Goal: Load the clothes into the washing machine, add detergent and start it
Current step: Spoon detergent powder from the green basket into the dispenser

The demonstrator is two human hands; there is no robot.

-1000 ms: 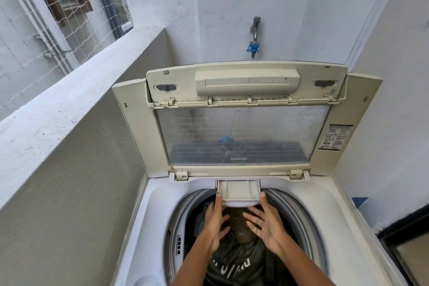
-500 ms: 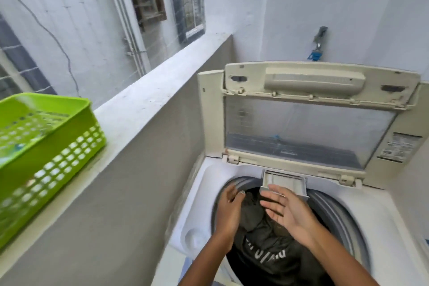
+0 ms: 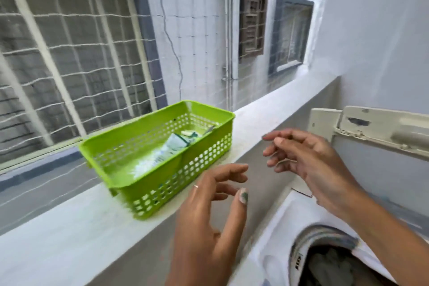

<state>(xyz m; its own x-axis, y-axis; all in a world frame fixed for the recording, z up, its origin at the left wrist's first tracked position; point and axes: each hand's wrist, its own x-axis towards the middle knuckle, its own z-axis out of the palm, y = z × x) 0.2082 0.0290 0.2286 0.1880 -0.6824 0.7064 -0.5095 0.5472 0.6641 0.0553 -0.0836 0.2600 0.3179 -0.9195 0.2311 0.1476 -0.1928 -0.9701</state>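
now both hands, left hand (image 3: 209,211) and right hand (image 3: 308,160), have left the drum, empty, fingers loose.

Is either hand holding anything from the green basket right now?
No: the left hand and right hand hover open beside the green basket, touching nothing.

The white ledge (image 3: 69,234) to my left runs from the near foreground toward the far corner wall. On it stands one green basket (image 3: 185,169) with perforated sides, set at an angle to the ledge edge, its near corner at the ledge's inner edge. Inside my view of the basket lie a pale sachet (image 3: 171,147) and a small white tube-like item (image 3: 186,133), both blurred.
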